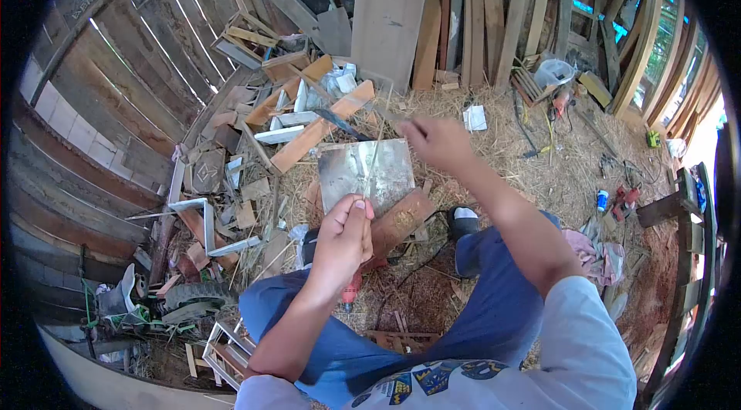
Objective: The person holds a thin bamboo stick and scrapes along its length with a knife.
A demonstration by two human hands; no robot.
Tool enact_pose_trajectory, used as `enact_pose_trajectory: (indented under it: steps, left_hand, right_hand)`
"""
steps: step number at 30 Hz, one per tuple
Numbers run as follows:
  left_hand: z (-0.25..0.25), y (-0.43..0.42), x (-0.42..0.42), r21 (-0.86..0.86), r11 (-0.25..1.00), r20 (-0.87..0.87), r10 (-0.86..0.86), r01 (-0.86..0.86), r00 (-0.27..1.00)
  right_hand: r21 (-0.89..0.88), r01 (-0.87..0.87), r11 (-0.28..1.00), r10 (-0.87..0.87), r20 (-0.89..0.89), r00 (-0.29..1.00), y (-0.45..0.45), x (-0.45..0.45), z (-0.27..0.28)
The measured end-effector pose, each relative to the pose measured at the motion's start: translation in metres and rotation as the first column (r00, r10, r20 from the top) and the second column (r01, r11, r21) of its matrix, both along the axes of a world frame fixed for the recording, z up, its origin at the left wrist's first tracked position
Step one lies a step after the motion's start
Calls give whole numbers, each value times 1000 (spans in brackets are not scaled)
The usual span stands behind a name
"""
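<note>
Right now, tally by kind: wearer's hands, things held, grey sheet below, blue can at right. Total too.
Hands, left hand and right hand: 2
Thin strip, held in the left: 1
Blade-like tool, blurred, held in the right: 1
Grey sheet: 1
Blue can: 1
Total: 6

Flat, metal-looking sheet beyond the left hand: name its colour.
Flat, metal-looking sheet: silvery grey with darker patches; best in the head view.

There's a blue can (602, 200) well right of the left grip (345, 236), a dark tyre (197, 292) over on the grip's left, a wide panel (390, 9) standing beyond.
</note>
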State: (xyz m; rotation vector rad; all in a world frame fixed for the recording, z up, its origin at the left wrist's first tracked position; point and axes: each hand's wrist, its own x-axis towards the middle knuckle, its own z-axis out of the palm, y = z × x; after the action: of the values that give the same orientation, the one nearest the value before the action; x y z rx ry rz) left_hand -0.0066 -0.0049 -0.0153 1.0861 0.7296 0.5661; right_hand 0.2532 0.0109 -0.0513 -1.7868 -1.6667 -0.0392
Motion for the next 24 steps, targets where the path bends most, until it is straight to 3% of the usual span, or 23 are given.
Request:
enact_pose_trajectory:
  steps: [1, 3, 5, 6, 9, 13, 16, 21, 23, 24]
  left_hand:
    - [1, 1, 1, -5, 1000, 2, 6, -6, 1000]
    - [1, 5, 2, -47, 999, 51, 18, -16, 999]
    - [1, 6, 0, -104, 994, 90, 44, -35, 995]
    - [2, 7, 0, -109, 993, 87, 42, -33, 995]
    - [6, 4, 0, -126, 992, 98, 33, -21, 995]
    - [6, 9, -1, -131, 991, 128, 6, 11, 992]
    - [6, 9, -4, -195, 980, 147, -4, 33, 989]
    - [4, 15, -4, -247, 967, 227, 3, 54, 974]
    - [9, 12, -7, -283, 956, 260, -2, 78, 966]
    - [11, 12, -9, -287, 954, 254, -6, 82, 967]
  right_hand:
    - [51, 142, 989, -136, -110, 985, 6, 6, 4]
    - [97, 123, 988, -107, -148, 983, -6, -4, 11]
    - [-53, -58, 997, 49, -160, 986, -27, -27, 19]
    - [55, -143, 988, 148, -92, 985, -31, -38, 18]
    - [-69, -300, 952, 300, -7, 954, -40, -50, 20]
    - [-31, -207, 978, 208, 26, 978, -34, -45, 24]
    - [24, -292, 956, 287, 131, 949, -39, -51, 27]
    - [27, -218, 975, 215, 92, 972, -27, -43, 22]
    - [23, -279, 960, 270, 187, 944, -31, -49, 22]
    - [22, -166, 986, 162, 114, 980, -27, -42, 19]
